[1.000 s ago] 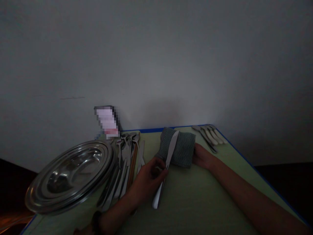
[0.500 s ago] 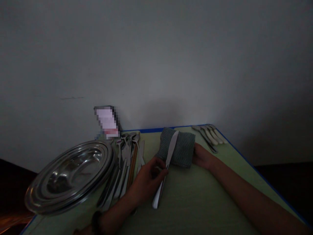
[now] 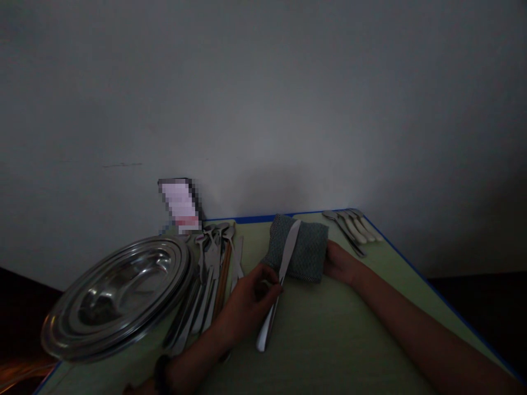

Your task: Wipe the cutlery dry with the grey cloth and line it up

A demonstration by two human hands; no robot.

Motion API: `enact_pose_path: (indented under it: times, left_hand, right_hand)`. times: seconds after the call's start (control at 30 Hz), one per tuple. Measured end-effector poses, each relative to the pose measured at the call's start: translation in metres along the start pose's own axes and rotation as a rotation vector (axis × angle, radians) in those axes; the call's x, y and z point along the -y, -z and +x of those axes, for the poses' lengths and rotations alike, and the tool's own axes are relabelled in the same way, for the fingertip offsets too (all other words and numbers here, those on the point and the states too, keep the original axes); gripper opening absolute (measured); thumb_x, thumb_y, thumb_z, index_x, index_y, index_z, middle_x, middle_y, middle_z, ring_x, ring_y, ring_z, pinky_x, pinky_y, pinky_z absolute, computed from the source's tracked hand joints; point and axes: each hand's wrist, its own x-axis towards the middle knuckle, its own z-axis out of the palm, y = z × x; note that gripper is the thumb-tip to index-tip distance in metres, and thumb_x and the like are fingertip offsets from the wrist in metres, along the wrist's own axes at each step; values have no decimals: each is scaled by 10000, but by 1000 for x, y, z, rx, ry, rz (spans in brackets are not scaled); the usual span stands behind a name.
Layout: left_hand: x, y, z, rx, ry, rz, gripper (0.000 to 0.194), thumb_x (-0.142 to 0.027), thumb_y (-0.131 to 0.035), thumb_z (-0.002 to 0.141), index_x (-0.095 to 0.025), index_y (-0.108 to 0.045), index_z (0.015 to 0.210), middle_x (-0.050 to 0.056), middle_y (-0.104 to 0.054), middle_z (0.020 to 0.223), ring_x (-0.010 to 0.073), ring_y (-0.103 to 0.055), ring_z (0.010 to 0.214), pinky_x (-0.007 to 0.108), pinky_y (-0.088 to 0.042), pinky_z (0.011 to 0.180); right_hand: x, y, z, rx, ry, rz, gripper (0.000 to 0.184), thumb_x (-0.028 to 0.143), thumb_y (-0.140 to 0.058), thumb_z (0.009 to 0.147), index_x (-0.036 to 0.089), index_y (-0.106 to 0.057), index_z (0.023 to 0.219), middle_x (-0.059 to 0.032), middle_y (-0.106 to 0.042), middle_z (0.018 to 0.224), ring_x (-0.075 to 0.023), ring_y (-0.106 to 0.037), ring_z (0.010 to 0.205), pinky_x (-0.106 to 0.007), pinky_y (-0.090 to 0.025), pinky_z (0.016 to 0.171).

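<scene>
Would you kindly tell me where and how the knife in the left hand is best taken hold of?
Probably by the lower part of the knife's handle, from the near side: it slants down toward the wearer, sticking out bare below the left hand, while the blade points up and away, overlapping the cloth in view.

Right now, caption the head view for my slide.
Left hand holds a knife, right hand a cloth, with cutlery either side.
</scene>
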Motion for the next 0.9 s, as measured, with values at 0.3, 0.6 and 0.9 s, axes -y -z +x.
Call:
enact_pose_path:
  times: [0.3, 0.6, 0.9]
  left_hand:
    - [-2, -1, 0, 6, 20, -3, 90, -253, -505, 794, -177, -495, 841, -39, -523, 680, 104, -494, 581, 206, -357, 514]
    - [3, 0, 0, 8, 8, -2, 100, -267, -504, 807, -183, -490, 859, -45, -514, 682, 103, -494, 589, 202, -352, 515]
    - [1, -1, 0, 6, 18, 3, 97, -255, -506, 804, -174, -490, 856, -36, -524, 685, 104, -494, 594, 202, -355, 519]
  right_hand:
    - [0, 0, 1, -13, -11, 16, 187, 232, -478, 772, 189, -637, 684, -52, -704, 793, -188, -600, 920, -342, -367, 907]
    - [1, -2, -1, -36, -23, 24, 196, 224, -470, 779, 186, -637, 685, -49, -706, 757, -190, -610, 895, -353, -382, 893]
    - [0, -5, -1, -45, -11, 46, 198, 202, -459, 783, 176, -640, 707, -51, -707, 754, -183, -622, 868, -348, -389, 892]
